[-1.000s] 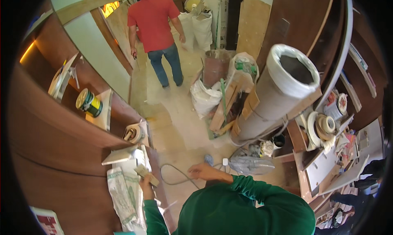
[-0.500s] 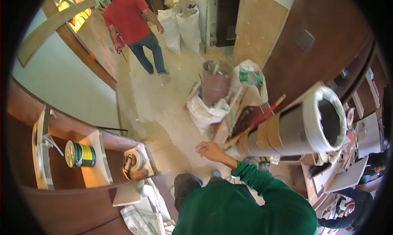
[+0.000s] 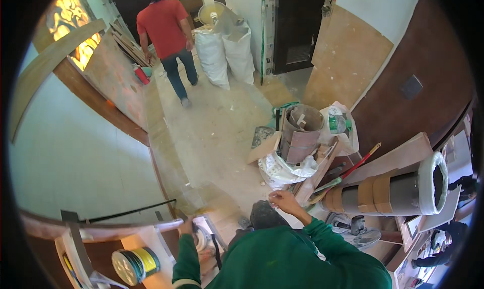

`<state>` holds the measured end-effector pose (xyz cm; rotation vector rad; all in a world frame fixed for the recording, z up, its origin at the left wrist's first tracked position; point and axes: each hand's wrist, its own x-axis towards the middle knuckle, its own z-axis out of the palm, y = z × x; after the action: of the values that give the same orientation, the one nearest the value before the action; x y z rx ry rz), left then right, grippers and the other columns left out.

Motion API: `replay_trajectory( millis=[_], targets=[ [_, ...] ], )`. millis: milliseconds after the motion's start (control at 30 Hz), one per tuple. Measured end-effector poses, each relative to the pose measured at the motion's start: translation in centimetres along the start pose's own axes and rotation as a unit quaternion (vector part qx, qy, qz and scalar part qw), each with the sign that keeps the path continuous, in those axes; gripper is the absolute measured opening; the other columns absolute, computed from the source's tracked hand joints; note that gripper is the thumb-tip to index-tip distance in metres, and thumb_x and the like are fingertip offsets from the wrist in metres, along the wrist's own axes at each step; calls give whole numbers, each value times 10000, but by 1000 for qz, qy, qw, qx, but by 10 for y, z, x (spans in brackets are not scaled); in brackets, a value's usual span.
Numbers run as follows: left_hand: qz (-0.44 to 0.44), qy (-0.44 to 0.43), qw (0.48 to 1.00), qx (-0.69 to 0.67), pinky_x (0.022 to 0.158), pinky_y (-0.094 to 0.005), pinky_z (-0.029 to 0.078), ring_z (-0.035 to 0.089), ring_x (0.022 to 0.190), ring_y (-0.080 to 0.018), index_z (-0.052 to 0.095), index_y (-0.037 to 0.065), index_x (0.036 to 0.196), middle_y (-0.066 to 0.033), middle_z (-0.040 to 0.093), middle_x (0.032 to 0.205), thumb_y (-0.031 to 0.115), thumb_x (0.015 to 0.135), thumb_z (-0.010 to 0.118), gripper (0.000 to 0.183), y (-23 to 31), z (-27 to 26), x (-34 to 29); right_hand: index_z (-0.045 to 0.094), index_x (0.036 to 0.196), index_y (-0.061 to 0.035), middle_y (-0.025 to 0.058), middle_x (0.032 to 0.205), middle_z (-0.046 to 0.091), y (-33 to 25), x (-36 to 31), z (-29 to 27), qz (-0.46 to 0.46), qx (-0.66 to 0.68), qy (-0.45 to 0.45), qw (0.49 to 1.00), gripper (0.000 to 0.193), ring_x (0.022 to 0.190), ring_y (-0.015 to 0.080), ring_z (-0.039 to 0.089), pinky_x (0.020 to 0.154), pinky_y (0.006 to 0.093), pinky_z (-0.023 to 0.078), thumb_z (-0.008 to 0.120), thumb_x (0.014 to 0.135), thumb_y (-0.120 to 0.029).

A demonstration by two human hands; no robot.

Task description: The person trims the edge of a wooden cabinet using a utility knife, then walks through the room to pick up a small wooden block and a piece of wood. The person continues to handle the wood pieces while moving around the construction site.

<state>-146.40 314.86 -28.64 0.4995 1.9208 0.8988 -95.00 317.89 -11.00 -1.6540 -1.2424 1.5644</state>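
My right hand (image 3: 286,201) is held out in front of me above the floor, its fingers loosely bent and partly spread, with nothing visible in them. It is nearest to a white sack of scraps (image 3: 285,172). On the left, my left hand (image 3: 187,225) rests at the edge of a low shelf compartment, beside a round white-rimmed item (image 3: 202,238) inside it. Blur and the green sleeve leave the left fingers unclear. A tin with a yellow-and-green label (image 3: 146,261) lies in the neighbouring compartment.
A person in a red shirt (image 3: 164,29) walks ahead near white sacks (image 3: 212,57). To my right are a large plastic-wrapped roll (image 3: 403,190), a red-handled stick (image 3: 359,162) and a standing fan (image 3: 360,233). A brownish cylinder (image 3: 298,143) stands in the scrap sack.
My left hand has come into view at the shelf compartment. My right hand has shifted right and slightly lower in view. The red-shirted person has walked on, and my view has turned.
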Motion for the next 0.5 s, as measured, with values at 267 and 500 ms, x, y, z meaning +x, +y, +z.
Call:
replay_trajectory(
  millis=[267,500],
  targets=[
    [88,-100,991,-4,579,-297,474,596,645,-158,644,-11,872,-74,639,761,306,678,812,407,267,96,47,657,1091,19,98,893,713,-42,122,1,89,36,68,993,313,725,170,702,627,278,545,632,899,-226],
    [83,-45,994,55,617,-334,494,625,670,-195,610,-45,987,-116,655,840,280,661,830,511,346,137,94,647,1095,28,110,880,710,-136,322,-17,-15,21,83,996,303,718,184,698,655,296,550,635,896,-200]
  ],
)
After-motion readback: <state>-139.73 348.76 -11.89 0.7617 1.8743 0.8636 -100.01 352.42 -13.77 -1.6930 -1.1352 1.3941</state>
